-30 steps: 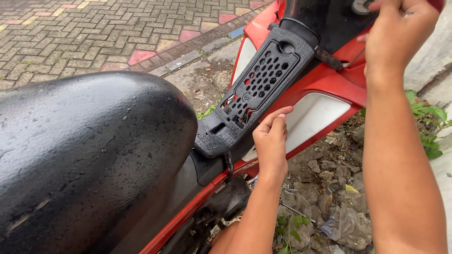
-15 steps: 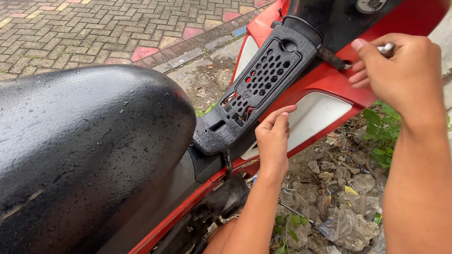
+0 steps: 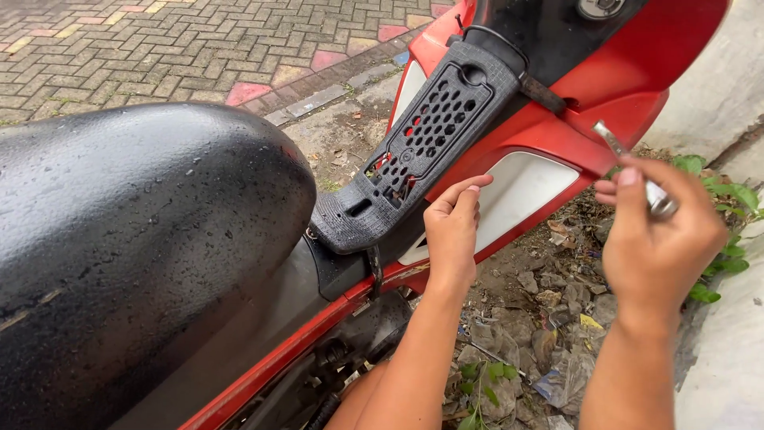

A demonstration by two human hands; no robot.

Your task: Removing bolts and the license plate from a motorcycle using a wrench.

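- the scooter is cut off on every side: only the wet black seat [image 3: 135,263] at near left, the red body panel [image 3: 637,76] at far right and a strip of the underside show.
- the dark parts beneath the seat, low in the middle, are in shadow and hard to tell apart.
- the metal tool [image 3: 633,171] is mostly hidden inside the right hand [image 3: 660,239]; only a thin silver shaft sticks out toward the far left and a rounded silver end shows over the knuckles, so its kind cannot be told.
- the tool's tip sits just beside the lower edge of the red body panel; whether it touches is unclear.
- the right hand is clenched round the tool, thumb pressed along the top.
- the left hand [image 3: 452,231] holds nothing; its fingers are curled and the fingertips rest against the right edge of the black perforated cover [image 3: 422,151].
- the black perforated cover is a long textured plastic piece with rows of round holes; it runs from the seat's front, in the middle, up to the far right, lying on the red and white bodywork.
- a white panel [image 3: 521,187] lies just right of the left hand, below the red edge.
- brick paving [image 3: 159,48] fills the far left; littered dirt [image 3: 549,318] and green weeds [image 3: 728,207] lie at near right.
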